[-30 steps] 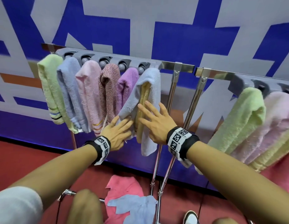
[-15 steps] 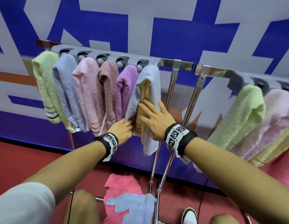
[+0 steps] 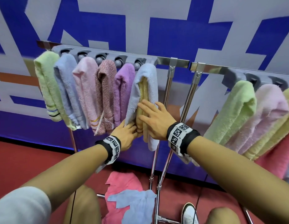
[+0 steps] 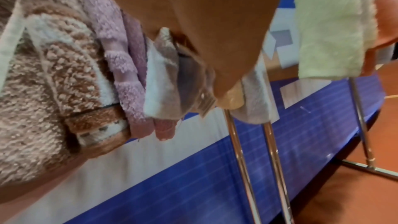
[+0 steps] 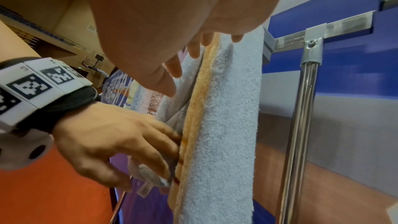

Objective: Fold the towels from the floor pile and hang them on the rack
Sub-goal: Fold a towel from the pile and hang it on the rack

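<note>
A light blue towel [image 3: 149, 78] hangs over the last peg of the left rack [image 3: 172, 63], with a yellow towel [image 3: 143, 91] folded inside it. My left hand [image 3: 127, 132] pinches the lower left flap of the blue towel [image 5: 226, 125]; seen from the right wrist, the left hand's fingers [image 5: 150, 151] curl on the flap's corner beside the yellow edge [image 5: 198, 100]. My right hand [image 3: 151, 117] lies flat with straight fingers on the towel's front. On the floor below lie a pink towel [image 3: 122, 186] and a pale blue one [image 3: 135, 202].
Green, blue, pink, mottled red and purple towels [image 3: 106, 97] fill the other pegs to the left. A second rack [image 3: 237, 75] at right holds green, pink and yellow towels. Two chrome posts [image 3: 167, 94] stand just right of my hands. My shoe [image 3: 189, 212] is on the red floor.
My left hand went from flat on the blue towel to curled on its lower left flap. The right hand stayed pressed flat on the towel's front.
</note>
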Demonstrator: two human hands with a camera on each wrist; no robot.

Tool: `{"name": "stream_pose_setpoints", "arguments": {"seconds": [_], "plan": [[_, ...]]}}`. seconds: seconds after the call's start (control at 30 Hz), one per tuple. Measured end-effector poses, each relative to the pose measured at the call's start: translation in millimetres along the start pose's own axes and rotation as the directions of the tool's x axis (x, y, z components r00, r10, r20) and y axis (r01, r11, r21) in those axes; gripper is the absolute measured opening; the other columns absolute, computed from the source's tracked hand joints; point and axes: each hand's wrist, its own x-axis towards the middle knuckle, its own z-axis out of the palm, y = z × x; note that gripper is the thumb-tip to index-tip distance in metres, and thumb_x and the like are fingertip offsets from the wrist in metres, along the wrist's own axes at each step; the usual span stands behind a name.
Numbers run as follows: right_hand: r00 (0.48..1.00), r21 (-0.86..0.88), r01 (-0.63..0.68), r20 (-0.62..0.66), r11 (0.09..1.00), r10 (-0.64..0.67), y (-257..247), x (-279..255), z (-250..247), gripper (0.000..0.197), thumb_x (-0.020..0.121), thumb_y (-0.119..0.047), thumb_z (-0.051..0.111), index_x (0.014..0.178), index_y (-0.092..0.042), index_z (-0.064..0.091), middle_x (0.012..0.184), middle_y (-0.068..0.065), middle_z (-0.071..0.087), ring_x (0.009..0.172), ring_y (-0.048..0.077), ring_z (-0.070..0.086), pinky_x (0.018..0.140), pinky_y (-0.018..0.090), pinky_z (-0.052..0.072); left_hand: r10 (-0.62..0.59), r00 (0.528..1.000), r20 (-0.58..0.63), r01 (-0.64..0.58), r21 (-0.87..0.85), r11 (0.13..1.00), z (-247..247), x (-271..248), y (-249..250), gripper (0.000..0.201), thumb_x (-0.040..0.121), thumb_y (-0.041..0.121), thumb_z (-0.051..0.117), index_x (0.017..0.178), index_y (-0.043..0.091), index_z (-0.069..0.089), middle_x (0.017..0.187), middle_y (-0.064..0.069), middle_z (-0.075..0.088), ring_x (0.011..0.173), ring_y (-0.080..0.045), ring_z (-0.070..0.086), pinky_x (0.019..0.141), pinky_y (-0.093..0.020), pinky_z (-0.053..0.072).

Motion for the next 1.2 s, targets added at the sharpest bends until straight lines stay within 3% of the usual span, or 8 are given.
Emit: {"name": "stream_pose_setpoints", "arguments": {"seconds": [0.07, 0.13, 0.27, 0.37, 0.43, 0.67, 0.97, 1.2], "plan": [[1.000, 0.051, 0.029, -0.008, 0.998, -0.029, 1, -5, -1, 0.048, 0.071, -0.036, 0.043, 0.108, -0.015, 0.066, 0.145, 0.013, 0.049, 0.138, 0.032, 0.040, 0.096, 0.051, 0.042, 0.000, 1.000, 0.000, 0.000, -0.056, 0.998, -6, -7, 6, 0.062, 0.060, 0.038, 0.069, 0.119, 0.022, 0.063, 0.130, -0.010, 0.055, 0.133, -0.032, 0.042, 0.105, -0.066, 0.030], [0.998, 0.080, 0.055, 0.002, 0.995, -0.056, -2, -13, 3, 0.049, 0.071, -0.031, 0.048, 0.113, -0.014, 0.066, 0.141, 0.013, 0.053, 0.135, 0.032, 0.044, 0.093, 0.048, 0.047, -0.015, 1.000, -0.016, 0.014, -0.060, 0.998, -9, -18, 15, 0.062, 0.062, 0.039, 0.066, 0.121, 0.021, 0.060, 0.141, -0.014, 0.048, 0.139, -0.031, 0.036, 0.107, -0.069, 0.025], [0.994, 0.165, 0.089, 0.042, 0.982, -0.097, -18, -36, 21, 0.058, 0.073, -0.033, 0.035, 0.118, -0.012, 0.065, 0.138, 0.015, 0.055, 0.132, 0.033, 0.049, 0.090, 0.044, 0.051, 0.056, 0.995, -0.082, -0.062, -0.079, 0.995, 0, -40, 35, 0.059, 0.064, 0.039, 0.067, 0.120, 0.019, 0.062, 0.139, -0.019, 0.051, 0.136, -0.033, 0.042, 0.105, -0.062, 0.036], [0.990, 0.201, 0.063, 0.111, 0.978, -0.086, -35, -55, 41, 0.056, 0.069, -0.029, 0.054, 0.123, -0.014, 0.061, 0.137, 0.016, 0.055, 0.131, 0.034, 0.050, 0.089, 0.046, 0.052, 0.060, 0.995, -0.078, -0.067, -0.094, 0.993, 10, -54, 51, 0.060, 0.064, 0.040, 0.068, 0.120, 0.020, 0.062, 0.142, -0.019, 0.050, 0.134, -0.034, 0.045, 0.105, -0.061, 0.038], [0.982, 0.224, 0.005, 0.184, 0.974, -0.048, -47, -66, 55, 0.066, 0.068, -0.028, 0.065, 0.132, -0.015, 0.056, 0.145, 0.016, 0.048, 0.137, 0.033, 0.043, 0.093, 0.047, 0.050, 0.032, 0.999, -0.041, -0.037, -0.125, 0.991, 16, -60, 63, 0.061, 0.067, 0.043, 0.066, 0.124, 0.022, 0.058, 0.146, -0.018, 0.045, 0.138, -0.035, 0.040, 0.108, -0.061, 0.033], [0.907, 0.266, -0.167, 0.419, 0.949, 0.042, -80, -103, 102, 0.073, 0.087, -0.037, 0.057, 0.152, -0.024, 0.028, 0.161, 0.009, 0.020, 0.146, 0.028, 0.023, 0.096, 0.046, 0.048, -0.066, 0.984, 0.168, 0.099, -0.198, 0.975, 51, -77, 98, 0.074, 0.090, 0.050, 0.047, 0.154, 0.029, 0.015, 0.163, -0.015, 0.004, 0.150, -0.032, 0.005, 0.118, -0.055, 0.013], [0.781, 0.341, -0.382, 0.616, 0.859, 0.103, -111, -141, 190, 0.080, 0.086, -0.040, 0.058, 0.155, -0.028, 0.019, 0.161, 0.005, 0.019, 0.146, 0.025, 0.022, 0.092, 0.047, 0.049, -0.181, 0.910, 0.373, 0.364, -0.509, 0.780, 114, -82, 130, 0.081, 0.085, 0.052, 0.059, 0.153, 0.031, 0.022, 0.162, -0.013, 0.010, 0.143, -0.033, 0.027, 0.106, -0.047, 0.039], [0.657, 0.366, -0.498, 0.751, 0.786, 0.066, -144, -167, 273, 0.082, 0.084, -0.044, 0.061, 0.153, -0.027, 0.020, 0.160, 0.006, 0.020, 0.143, 0.030, 0.026, 0.102, 0.050, 0.045, -0.217, 0.853, 0.475, 0.491, -0.589, 0.642, 171, -70, 146, 0.079, 0.085, 0.048, 0.061, 0.153, 0.030, 0.023, 0.161, -0.012, 0.012, 0.140, -0.038, 0.030, 0.109, -0.051, 0.036]]}}
